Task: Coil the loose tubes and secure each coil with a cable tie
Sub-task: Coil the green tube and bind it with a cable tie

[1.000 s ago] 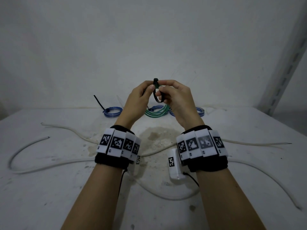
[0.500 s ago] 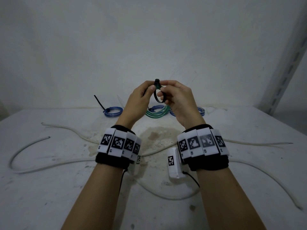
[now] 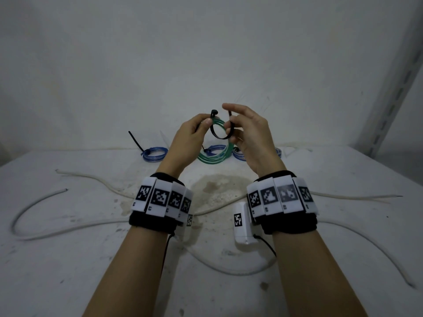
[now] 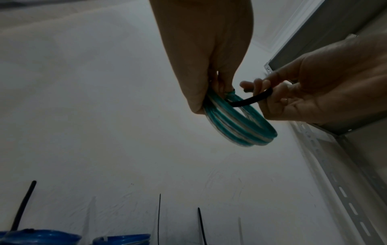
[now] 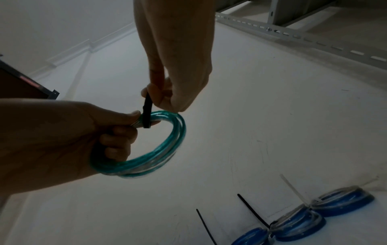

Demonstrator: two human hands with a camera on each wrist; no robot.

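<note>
A green tube coil [image 3: 225, 149] hangs in the air above the back of the table. My left hand [image 3: 207, 122] grips its top between thumb and fingers, seen also in the wrist views as left hand [image 5: 134, 116] on green coil [image 5: 167, 154]. A black cable tie [image 3: 219, 136] loops under the coil's strands. Its head sticks up beside my left thumb. My right hand [image 3: 229, 124] pinches the tie's tail, right hand [image 4: 258, 85] on cable tie [image 4: 247, 102]. The tie's two ends stand apart.
Several blue coils [image 3: 153, 154] [image 5: 343, 202] with ties sticking up lie along the back wall. Loose white tubes [image 3: 34, 234] [image 3: 343, 197] snake over the stained white table [image 3: 68, 282]. A perforated metal shelf upright [image 3: 393, 92] rises at the right.
The hands were pressed together at the tie's head. My right hand has since drawn the tail to the right, so the tie's ends have come apart and the loop is wider.
</note>
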